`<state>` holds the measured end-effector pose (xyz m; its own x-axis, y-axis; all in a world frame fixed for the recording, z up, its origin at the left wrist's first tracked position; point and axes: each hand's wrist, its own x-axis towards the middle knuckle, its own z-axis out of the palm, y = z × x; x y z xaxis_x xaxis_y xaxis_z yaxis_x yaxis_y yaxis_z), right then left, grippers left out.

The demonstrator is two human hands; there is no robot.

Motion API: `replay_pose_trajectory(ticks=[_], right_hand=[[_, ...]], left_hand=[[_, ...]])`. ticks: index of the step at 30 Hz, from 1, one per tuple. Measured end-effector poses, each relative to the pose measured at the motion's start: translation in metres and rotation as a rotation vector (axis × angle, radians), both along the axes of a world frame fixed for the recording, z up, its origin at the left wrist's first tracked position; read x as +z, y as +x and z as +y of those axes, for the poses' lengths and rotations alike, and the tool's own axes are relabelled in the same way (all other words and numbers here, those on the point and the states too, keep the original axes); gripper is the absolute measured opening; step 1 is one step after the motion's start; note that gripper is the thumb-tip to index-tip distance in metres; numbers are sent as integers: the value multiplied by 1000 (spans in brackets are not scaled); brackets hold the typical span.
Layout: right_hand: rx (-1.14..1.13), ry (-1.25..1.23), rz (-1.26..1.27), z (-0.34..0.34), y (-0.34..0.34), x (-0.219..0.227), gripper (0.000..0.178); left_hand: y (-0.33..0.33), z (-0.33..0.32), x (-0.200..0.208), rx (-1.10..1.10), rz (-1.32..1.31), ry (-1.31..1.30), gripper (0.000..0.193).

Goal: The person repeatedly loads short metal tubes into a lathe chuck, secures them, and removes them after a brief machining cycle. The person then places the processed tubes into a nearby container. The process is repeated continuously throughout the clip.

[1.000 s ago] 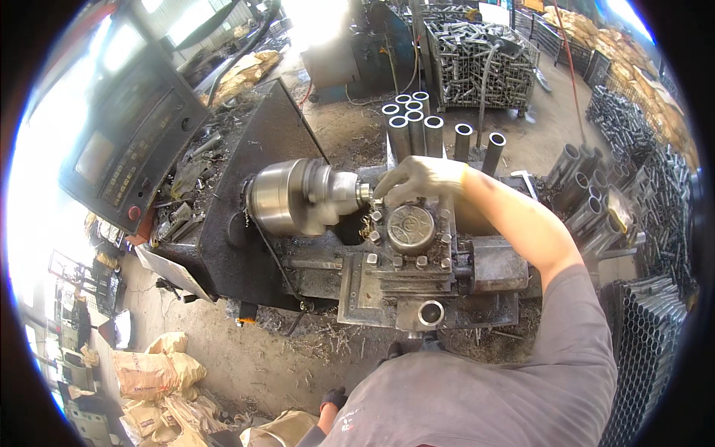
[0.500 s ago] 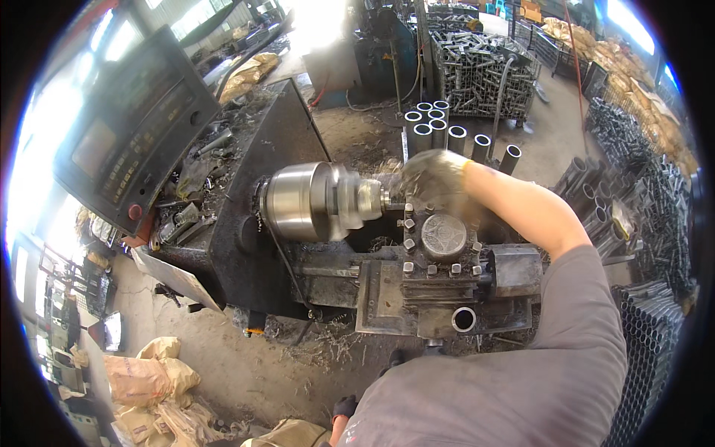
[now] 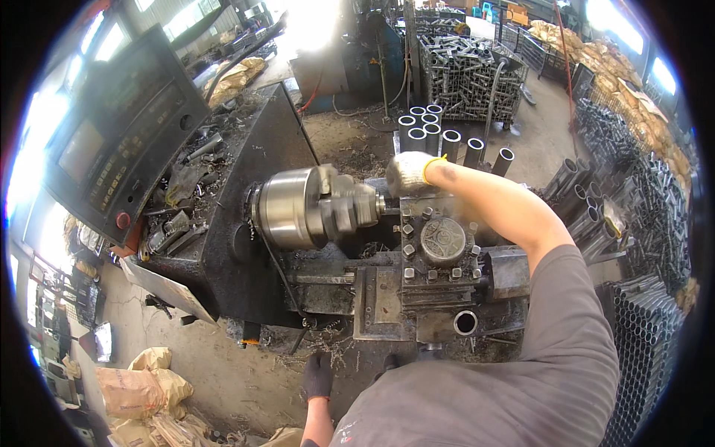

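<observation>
My right hand (image 3: 409,173), in a pale knit glove with a yellow cuff, is at the far left corner of the square tool post (image 3: 442,241). Its fingers are curled; whatever they hold is hidden. Just left of it, the lathe chuck (image 3: 289,208) grips a steel workpiece (image 3: 366,205), whose outline is blurred near the jaws. My left hand (image 3: 318,377), in a dark glove, hangs low over the floor in front of the machine. Its fingers look stretched out, and I see nothing held in them.
Several upright steel tubes (image 3: 450,138) stand behind the tool post, and one short tube (image 3: 465,322) is on the near side. A control panel (image 3: 112,141) rises at left. Wire baskets (image 3: 477,82) of metal parts, stacked tubes (image 3: 644,328) and paper sacks (image 3: 138,391) lie around.
My right hand has shifted slightly left and is less blurred. My left hand has moved forward and left, showing more of itself. The view has shifted a little.
</observation>
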<state>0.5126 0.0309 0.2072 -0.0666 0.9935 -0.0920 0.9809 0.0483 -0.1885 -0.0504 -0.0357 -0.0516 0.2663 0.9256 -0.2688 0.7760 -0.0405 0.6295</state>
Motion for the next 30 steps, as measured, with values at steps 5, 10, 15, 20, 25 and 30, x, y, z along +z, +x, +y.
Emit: replay_pose_trajectory(ticks=[5, 10, 15, 20, 25, 30], right_hand=[[-250, -288, 194, 9, -28, -26, 29], [-200, -575, 441, 11, -12, -26, 34], [-193, -596, 513, 8, 16, -34, 40], [-58, -638, 209, -41, 69, -61, 41], [-238, -348, 402, -115, 130, -124, 45], [-345, 300, -123, -175, 81, -67, 41]], left_hand=[[129, 35, 118, -376, -204, 775, 39], [258, 74, 187, -721, -227, 1131, 65], [364, 124, 182, -729, -50, 1422, 58], [386, 138, 152, -695, 94, 1389, 40], [383, 146, 136, -674, 26, 1417, 53], [380, 148, 141, -763, 176, 1316, 52]])
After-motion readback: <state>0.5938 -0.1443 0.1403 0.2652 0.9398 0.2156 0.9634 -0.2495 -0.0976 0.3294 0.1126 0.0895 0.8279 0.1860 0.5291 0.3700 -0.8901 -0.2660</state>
